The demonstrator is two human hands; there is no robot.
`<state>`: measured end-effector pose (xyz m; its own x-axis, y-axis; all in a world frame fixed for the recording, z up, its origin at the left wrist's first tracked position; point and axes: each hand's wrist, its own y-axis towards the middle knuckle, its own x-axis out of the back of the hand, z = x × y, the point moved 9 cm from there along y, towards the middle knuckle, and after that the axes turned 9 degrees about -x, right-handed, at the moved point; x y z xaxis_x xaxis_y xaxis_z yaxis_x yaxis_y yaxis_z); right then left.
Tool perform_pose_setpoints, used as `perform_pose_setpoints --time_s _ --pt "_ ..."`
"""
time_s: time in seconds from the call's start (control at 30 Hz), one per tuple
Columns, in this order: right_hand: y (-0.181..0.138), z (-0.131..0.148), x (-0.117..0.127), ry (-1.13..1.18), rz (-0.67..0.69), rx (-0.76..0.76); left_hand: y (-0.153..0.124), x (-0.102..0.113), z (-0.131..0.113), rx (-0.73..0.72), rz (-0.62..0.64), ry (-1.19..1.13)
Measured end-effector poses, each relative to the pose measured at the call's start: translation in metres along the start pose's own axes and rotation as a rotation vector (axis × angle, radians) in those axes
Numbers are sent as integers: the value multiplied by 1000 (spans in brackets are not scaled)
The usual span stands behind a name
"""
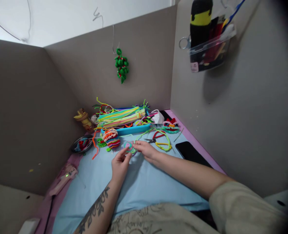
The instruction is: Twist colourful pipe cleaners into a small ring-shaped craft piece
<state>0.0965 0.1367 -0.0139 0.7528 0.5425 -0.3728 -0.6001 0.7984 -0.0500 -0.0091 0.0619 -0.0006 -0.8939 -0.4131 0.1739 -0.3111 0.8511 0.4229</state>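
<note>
Between my two hands, just above the blue cloth (pixel 95 182), is a small coiled piece of pipe cleaners (pixel 128 146) in pink, teal and purple. My left hand (pixel 121 160) grips its near left side with thumb and fingers. On the right edge, my right hand (pixel 145 150) pinches it with the fingertips. Scissors (pixel 159 135) with red and yellow handles lie right of the piece, among loops of green pipe cleaner. A striped orange and rainbow pipe-cleaner piece (pixel 111 138) sits to the left of it.
A blue tray (pixel 131 130) piled with pipe cleaners (pixel 121 116) stands at the back. A black phone (pixel 191 154) lies right, a pink glue gun (pixel 65 178) left, near a dark bowl (pixel 74 147). Grey panels surround the table; a clear holder (pixel 207 45) hangs on the right one.
</note>
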Motion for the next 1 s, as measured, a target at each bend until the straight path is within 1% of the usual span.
perform_pose_setpoints --time_s 0.07,0.13,0.27,0.33,0.4,0.47,0.53,0.77,1.0 --pt "0 4 2 -34 -31 58 1 -3 -2 -23 29 6" --pt "-1 7 6 -102 -98 114 3 -3 -6 -71 45 83" --pt "-6 14 15 -315 -278 220 6 6 -23 -269 -24 421" --pt "-10 18 14 -424 -316 264 7 5 -29 -363 -17 508" --pt "-11 20 10 -507 -305 276 7 -2 -30 -409 60 493" --pt "-12 21 7 -569 -293 274 7 -8 -27 -410 135 445" --pt "-13 21 5 -616 -284 277 6 -12 -26 -402 169 410" --pt "-11 13 -2 -692 -207 297 4 -19 -28 -416 217 360" --pt "-10 11 -2 -695 -197 282 6 -18 -26 -371 208 287"
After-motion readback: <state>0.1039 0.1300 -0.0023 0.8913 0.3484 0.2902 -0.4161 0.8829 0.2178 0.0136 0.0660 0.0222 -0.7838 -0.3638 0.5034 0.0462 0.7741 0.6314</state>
